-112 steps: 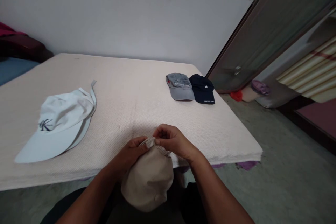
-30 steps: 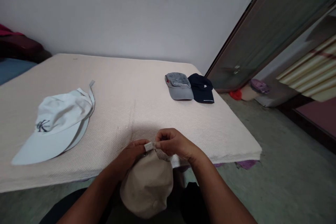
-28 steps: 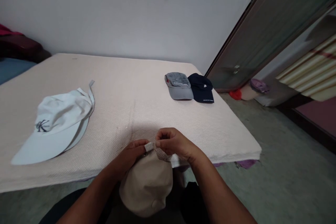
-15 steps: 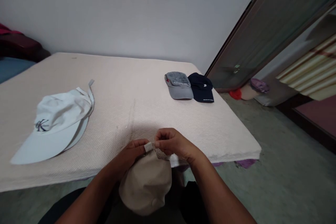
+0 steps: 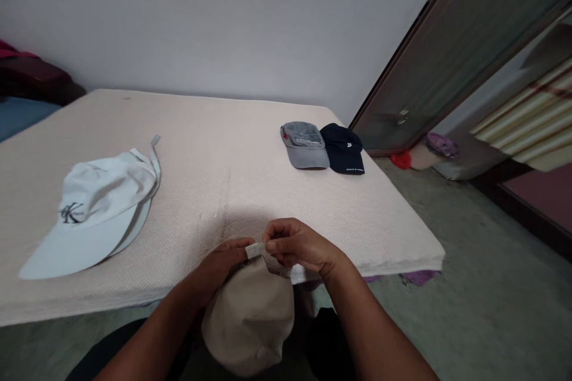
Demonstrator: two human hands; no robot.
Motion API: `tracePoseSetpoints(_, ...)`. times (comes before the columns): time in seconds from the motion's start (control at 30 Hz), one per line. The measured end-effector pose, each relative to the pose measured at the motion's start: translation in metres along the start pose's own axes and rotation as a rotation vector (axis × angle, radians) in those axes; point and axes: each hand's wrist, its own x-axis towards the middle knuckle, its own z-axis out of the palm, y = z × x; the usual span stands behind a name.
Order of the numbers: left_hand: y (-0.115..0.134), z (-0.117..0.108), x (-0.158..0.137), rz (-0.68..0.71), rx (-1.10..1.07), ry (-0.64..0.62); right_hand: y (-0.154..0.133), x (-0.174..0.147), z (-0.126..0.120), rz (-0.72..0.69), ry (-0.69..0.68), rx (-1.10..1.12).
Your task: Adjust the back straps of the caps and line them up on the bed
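A beige baseball cap hangs over my lap at the near edge of the bed, its back strap uppermost. My left hand is closed on the left side of the cap's back opening, where the strap begins. With thumb and forefinger, my right hand pinches the strap's free end. The cap's brim is out of sight. To the left lies a white cap with dark letters, its own strap sticking up loose.
A grey cap and a navy cap lie side by side on the cream bed cover, toward the right edge. Behind the bed stands a pale wall. Purple and red cloth items are on the floor at right.
My right fingers have closed on the strap end, and more of the strap now shows stretched between my hands. The other caps have not moved.
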Motion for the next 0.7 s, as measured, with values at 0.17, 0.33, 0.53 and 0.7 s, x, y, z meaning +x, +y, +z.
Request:
tracePoseSetpoints(0.17, -0.0015, -0.0005, 0.001, 0.024, 0.011, 0.029, -0.0019, -0.0006, -0.0003, 0.02, -0.012, -0.027)
tracePoseSetpoints(0.33, -0.0049, -0.0033, 0.0043, -0.015, 0.022, 0.047, 0.0008, 0.0016, 0.0016, 0.0, 0.032, -0.012)
tracePoseSetpoints(0.53, -0.0055, -0.0038, 0.0064, 0.003, 0.043, 0.0, 0.0027, 0.0032, 0.0023, -0.033, 0.065, 0.005)
tracePoseSetpoints(0.7, -0.0093, -0.0045, 0.0081, 0.013, 0.003, 0.016, 0.0007, 0.0014, 0.0016, 0.01, 0.025, -0.019)
